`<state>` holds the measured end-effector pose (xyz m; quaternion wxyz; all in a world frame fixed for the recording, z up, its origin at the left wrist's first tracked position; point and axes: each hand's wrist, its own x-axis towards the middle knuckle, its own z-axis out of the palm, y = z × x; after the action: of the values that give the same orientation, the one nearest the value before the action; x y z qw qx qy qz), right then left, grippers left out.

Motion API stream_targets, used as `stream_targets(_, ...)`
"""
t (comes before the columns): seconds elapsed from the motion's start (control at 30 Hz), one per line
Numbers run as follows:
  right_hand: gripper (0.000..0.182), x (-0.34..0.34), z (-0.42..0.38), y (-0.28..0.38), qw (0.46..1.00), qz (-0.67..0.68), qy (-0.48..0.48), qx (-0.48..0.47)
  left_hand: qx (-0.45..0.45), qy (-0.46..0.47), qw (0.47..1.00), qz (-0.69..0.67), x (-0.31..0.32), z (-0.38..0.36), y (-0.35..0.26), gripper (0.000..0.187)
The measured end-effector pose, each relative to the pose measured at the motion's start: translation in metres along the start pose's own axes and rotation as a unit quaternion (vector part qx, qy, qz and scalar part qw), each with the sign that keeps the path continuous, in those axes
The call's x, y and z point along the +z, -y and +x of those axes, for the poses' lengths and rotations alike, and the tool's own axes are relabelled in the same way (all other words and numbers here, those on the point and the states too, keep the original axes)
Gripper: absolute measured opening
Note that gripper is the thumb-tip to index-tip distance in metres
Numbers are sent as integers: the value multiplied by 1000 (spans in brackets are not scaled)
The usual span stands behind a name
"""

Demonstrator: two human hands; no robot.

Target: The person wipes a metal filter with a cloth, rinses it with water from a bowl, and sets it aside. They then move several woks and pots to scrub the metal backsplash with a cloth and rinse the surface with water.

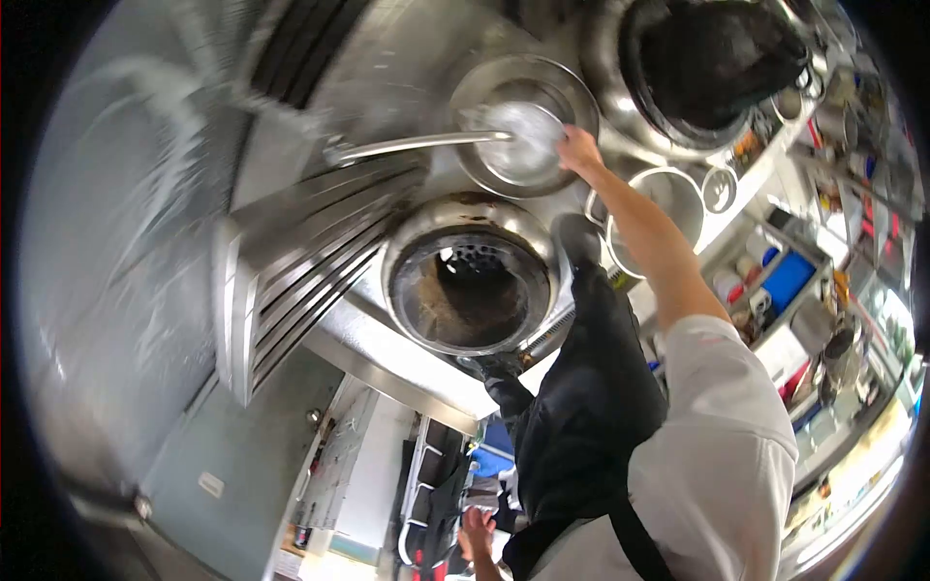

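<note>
A steel tap (417,147) reaches over a round metal basin (573,82), where white, churning water (523,145) shows. My right hand (578,151) is closed at the near edge of this water, inside the basin's rim. What its fingers grip there is blurred, and I cannot tell its kind. My left hand (476,533) hangs low at the bottom of the view, away from the worktop, fingers apart and holding nothing. Between the basin and my legs is a round burner well (470,300) with a dark, wet, brown-stained inside and a perforated patch.
A large steel ring holding a black wok (717,58) is at upper right. A white-rimmed pot (668,198) stands near my right forearm. Slatted metal panels (320,281) rise at left beside a wet steel wall (126,213). Shelves with a blue container (790,281) line the far right.
</note>
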<state>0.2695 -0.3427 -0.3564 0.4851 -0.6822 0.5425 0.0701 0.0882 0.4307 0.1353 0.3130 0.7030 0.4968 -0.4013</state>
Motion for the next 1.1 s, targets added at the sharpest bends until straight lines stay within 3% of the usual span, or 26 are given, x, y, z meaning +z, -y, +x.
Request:
stream_targets(0.03,50,-18,-37,18,994,101,-16,30,6,-60,998,36,14,-2,-11,42)
stream_targets(0.07,50,-14,-43,-4,998,41,-54,-5,46,-23,998,36,11,-5,-16,43)
stream_targets(0.13,53,-66,-109,70,991,-55,94,72,95,-49,994,34,11,-1,-22,44)
stream_targets(0.17,52,-66,-134,71,995,66,56,55,98,-87,991,32,19,-5,-33,41)
stream_targets(0.2,50,-66,-158,70,982,185,24,30,109,-43,988,105,6,9,-30,50)
stream_targets(0.27,54,-89,-222,114,991,60,92,-80,141,-57,985,80,6,12,-33,46)
stream_targets(0.3,53,-76,-241,114,985,120,82,-96,142,-57,985,82,4,16,-32,46)
stream_targets(0.37,52,-65,-274,150,974,79,125,-171,156,-49,985,56,-4,34,-16,47)
stream_targets(0.4,51,-71,-322,213,974,9,153,-166,173,-60,981,65,-5,34,-14,48)
stream_targets(0.47,52,-57,-391,318,953,11,243,-178,315,-116,934,119,-11,69,21,50)
stream_targets(0.57,59,-22,-474,454,902,-17,349,-252,239,-100,963,75,-18,44,20,53)
stream_targets(0.6,65,6,-481,487,902,-20,334,-274,221,-91,970,34,-18,27,16,51)
stream_targets(0.67,61,44,-494,564,892,-17,360,-272,246,-114,962,17,-18,37,35,50)
stream_targets(0.7,49,50,-509,592,868,129,398,-269,244,-112,963,16,-19,41,48,50)
stream_targets(0.77,35,54,-508,633,860,263,372,-228,229,-97,968,-40,-18,50,70,48)
stream_targets(0.87,29,-7,-504,651,842,336,360,-222,236,-64,970,1,-15,75,107,52)
stream_targets(0.93,30,-78,-493,639,778,371,382,-334,220,-67,972,-47,-10,71,117,51)
stream_targets(0.97,31,-118,-489,628,823,358,293,-330,209,-40,976,-31,-11,73,117,52)
stream_targets(1.03,35,-204,-427,596,841,308,260,-361,219,-28,975,13,-15,77,128,52)
stream_targets(1.07,37,-235,-449,582,813,351,256,-388,196,-10,980,-32,-19,76,128,50)
stream_targets(1.1,41,-271,-424,569,861,295,193,-366,172,6,982,-78,-23,70,126,48)
